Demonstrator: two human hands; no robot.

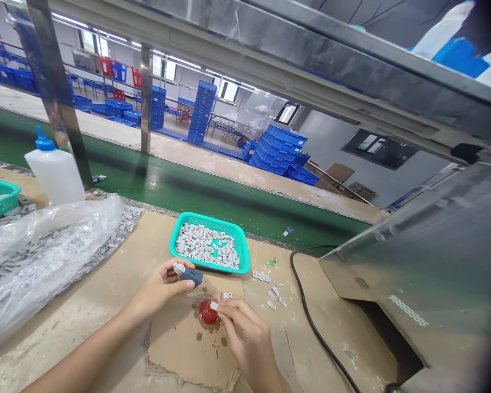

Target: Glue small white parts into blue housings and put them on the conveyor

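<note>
My left hand [174, 281] is closed round a dark blue plastic part [193, 275] with a light grey piece at its end, held just in front of the green basket. In my right hand [243, 325], thumb and fingers pinch a small light grey plastic piece [214, 307] over a small red dish [207, 313], which looks wet. Dark wet spots mark the cardboard [184, 349] around the dish. Another small grey piece [228, 295] lies just behind the dish. The green basket [245, 248] holds many such grey pieces.
A plastic bag [57, 245] of grey parts and a white bottle with a blue cap [55, 169] stand left. Loose grey pieces [271, 305] and a black cable [306, 311] lie right, beside a metal panel [433, 262]. Behind runs a green conveyor belt [163, 183].
</note>
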